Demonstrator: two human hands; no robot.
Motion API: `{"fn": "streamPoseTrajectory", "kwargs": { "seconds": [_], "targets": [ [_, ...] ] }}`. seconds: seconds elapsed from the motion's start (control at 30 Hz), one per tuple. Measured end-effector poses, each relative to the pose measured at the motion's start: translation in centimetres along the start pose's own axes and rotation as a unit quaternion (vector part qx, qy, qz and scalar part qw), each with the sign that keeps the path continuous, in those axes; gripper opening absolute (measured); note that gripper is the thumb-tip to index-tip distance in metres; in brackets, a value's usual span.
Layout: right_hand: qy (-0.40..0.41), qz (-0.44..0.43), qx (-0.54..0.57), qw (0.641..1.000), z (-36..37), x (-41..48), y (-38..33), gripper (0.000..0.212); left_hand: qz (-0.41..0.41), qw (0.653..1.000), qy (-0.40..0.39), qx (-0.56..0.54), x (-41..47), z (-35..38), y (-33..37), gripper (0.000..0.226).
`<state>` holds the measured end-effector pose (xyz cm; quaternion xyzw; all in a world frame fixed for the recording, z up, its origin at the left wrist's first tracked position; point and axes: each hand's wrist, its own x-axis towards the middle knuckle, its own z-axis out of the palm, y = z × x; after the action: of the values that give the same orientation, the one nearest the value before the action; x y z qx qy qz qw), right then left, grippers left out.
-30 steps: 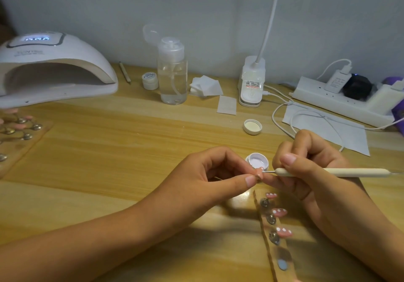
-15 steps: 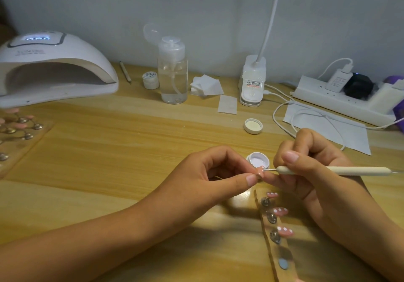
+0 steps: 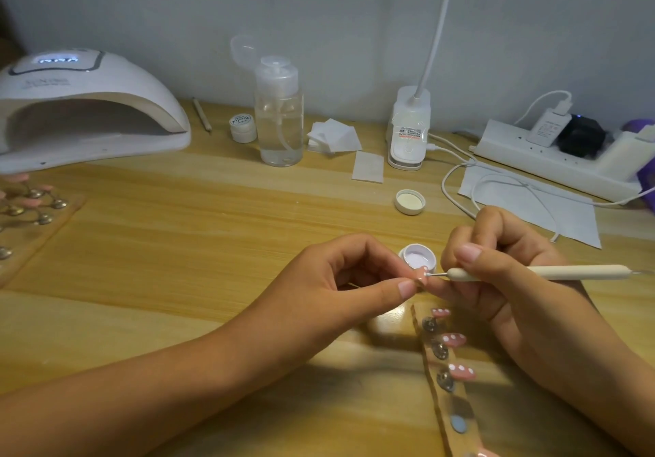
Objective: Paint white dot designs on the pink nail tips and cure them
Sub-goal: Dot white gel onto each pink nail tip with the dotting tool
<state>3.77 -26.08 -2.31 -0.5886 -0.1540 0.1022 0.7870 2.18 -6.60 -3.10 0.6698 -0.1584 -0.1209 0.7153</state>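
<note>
My left hand (image 3: 340,279) pinches a small pink nail tip (image 3: 527,276) between thumb and forefinger, a white dot showing on it. My right hand (image 3: 496,272) grips a cream dotting tool (image 3: 503,273), its metal point touching the tip. Just behind them sits an open pot of white paint (image 3: 417,256). A wooden strip (image 3: 443,378) below my hands carries pink tips with white dots (image 3: 460,371) on metal studs. The white curing lamp (image 3: 81,109) stands at the far left with its display lit.
A second holder board with pink tips (image 3: 32,208) lies at the left edge. At the back stand a pump bottle (image 3: 280,116), a small jar (image 3: 243,127), wipes (image 3: 333,136), a desk lamp base (image 3: 409,130), a loose lid (image 3: 410,202), cables and a power strip (image 3: 553,159).
Both hands hold nearly still; the tool point stays at the nail tip with only tiny shifts.
</note>
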Motion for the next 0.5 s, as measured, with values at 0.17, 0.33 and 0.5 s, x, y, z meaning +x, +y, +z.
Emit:
{"fn": "streamPoseTrajectory", "kwargs": {
  "seconds": [0.17, 0.33, 0.5],
  "targets": [
    [0.001, -0.001, -0.005, 1.0, -0.11, 0.02, 0.05, 0.016, 0.0, 1.0, 0.0, 0.001, -0.01, -0.01, 0.02, 0.007],
    [0.002, -0.005, -0.002, 1.0, -0.1, -0.01, 0.08, 0.017, 0.003, 1.0, 0.001, 0.0, 0.0, 0.06, 0.01, 0.007],
    [0.007, 0.0, 0.005, 1.0, -0.01, -0.01, 0.06, 0.018, 0.003, 1.0, -0.002, -0.005, -0.03, 0.04, 0.09, 0.004]
  ]
}}
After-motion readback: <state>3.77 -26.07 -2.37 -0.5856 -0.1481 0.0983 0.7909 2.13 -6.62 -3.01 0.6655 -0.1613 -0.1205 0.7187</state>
